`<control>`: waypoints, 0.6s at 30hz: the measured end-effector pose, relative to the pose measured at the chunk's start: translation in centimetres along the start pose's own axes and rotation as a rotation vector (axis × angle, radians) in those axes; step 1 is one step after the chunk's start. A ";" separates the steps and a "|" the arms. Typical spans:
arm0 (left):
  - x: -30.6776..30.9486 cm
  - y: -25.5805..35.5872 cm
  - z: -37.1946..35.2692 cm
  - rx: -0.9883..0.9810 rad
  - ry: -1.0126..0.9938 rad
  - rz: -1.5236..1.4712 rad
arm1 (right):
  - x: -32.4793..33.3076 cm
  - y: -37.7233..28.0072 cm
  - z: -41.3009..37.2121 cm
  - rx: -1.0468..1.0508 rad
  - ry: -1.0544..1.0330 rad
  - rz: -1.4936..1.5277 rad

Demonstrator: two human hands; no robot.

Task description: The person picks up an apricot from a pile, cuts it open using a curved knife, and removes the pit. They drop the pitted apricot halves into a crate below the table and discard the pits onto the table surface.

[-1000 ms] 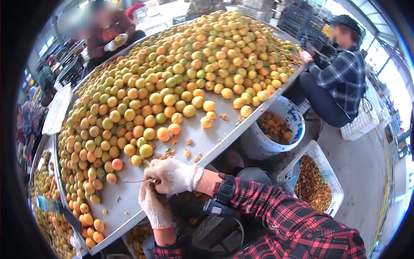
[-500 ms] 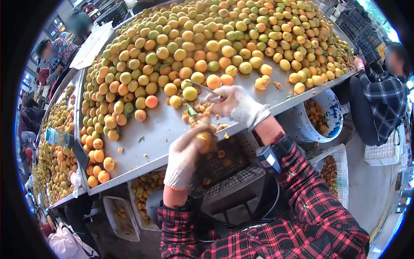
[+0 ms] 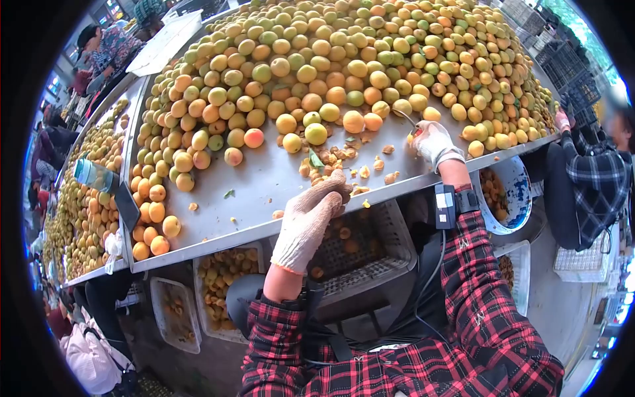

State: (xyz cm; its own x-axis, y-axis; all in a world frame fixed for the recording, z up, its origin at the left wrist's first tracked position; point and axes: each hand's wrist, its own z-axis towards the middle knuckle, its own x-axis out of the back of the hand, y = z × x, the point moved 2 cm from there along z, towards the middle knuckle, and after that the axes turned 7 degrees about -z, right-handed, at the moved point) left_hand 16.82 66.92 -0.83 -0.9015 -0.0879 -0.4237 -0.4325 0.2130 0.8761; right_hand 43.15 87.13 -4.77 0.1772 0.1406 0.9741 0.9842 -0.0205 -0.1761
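The knife [image 3: 402,117] sits in the clenched grip of the right hand [image 3: 431,140], blade pointing into the apricots [image 3: 344,59]. The left hand [image 3: 311,215] rests curled fingers on the table [image 3: 264,188] edge beside pits [image 3: 331,167]. Whether its grip holds anything cannot be told. A crate [image 3: 390,264] stands below.

Single head-worn view through a fisheye lens: a dark circular border rings the frame and straight edges bow. The camera looks forward and steeply down from above the wearer's chest, over the red plaid sleeves [image 3: 463,317], onto the near edge of the metal desk [image 3: 264,188], which crosses the frame on a diagonal. The left hand [image 3: 311,221] and right hand [image 3: 433,142] sit close, mid-frame. The fruit heap [image 3: 344,59] fills the upper field, a crate [image 3: 370,241] under the desk lies below, and a co-worker [image 3: 589,178] sits at the right margin.
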 end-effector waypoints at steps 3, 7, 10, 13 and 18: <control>-0.2 -0.3 0.4 -0.014 0.074 -0.067 | 2.5 -4.3 -3.1 0.019 -0.114 0.066; -0.3 -0.5 1.3 -0.130 0.109 -0.164 | 4.2 -9.9 -8.9 0.318 -0.288 1.078; -0.8 -0.7 1.1 -0.152 0.081 -0.380 | 4.0 -13.3 -12.5 0.421 -0.424 1.001; 0.5 -1.1 1.2 -0.184 0.049 -0.371 | 1.9 -14.0 -12.8 0.782 -0.155 0.958; 1.7 1.3 0.4 -0.380 0.163 -0.246 | 2.6 -13.2 -12.7 0.786 -0.189 0.938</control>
State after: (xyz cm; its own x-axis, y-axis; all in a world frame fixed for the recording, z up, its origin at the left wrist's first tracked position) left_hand 14.72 67.46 -0.56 -0.7488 -0.2488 -0.6143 -0.5803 -0.2018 0.7890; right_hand 30.71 75.23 1.86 0.7440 0.5341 0.4014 0.1957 0.4002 -0.8953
